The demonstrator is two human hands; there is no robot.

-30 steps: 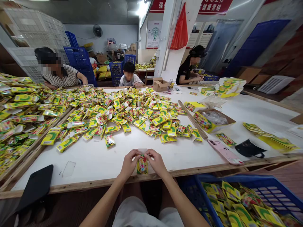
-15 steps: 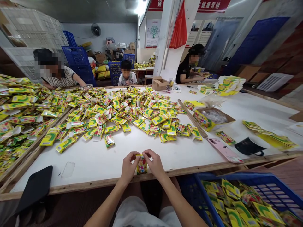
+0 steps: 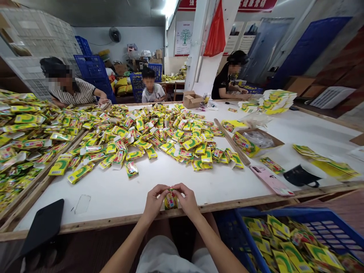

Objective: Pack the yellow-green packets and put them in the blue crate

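Observation:
A small yellow, green and red printed carton (image 3: 171,201) stands at the table's near edge, its top between my two hands. My left hand (image 3: 156,198) pinches the carton's upper left, thumb and fingers together. On the upper right, my right hand (image 3: 184,197) grips it the same way, and the fingertips of both hands meet at its top end. The fingers cover the top flap. Beyond my hands a loose carton (image 3: 131,169) lies alone in front of a wide heap of similar cartons (image 3: 159,132), several with white flaps showing.
A blue crate (image 3: 327,216) holding cartons is at my lower right. A pink phone (image 3: 271,181), a black mug (image 3: 302,176) and an open box (image 3: 260,141) lie right of a wooden strip (image 3: 231,142). A black phone (image 3: 44,223) overhangs the left edge. Three people sit across the table.
My hands have dipped slightly and drawn closer over the carton's top, still gripping it. Across the table, the person at left has drawn a hand back, and the middle person has lowered an arm.

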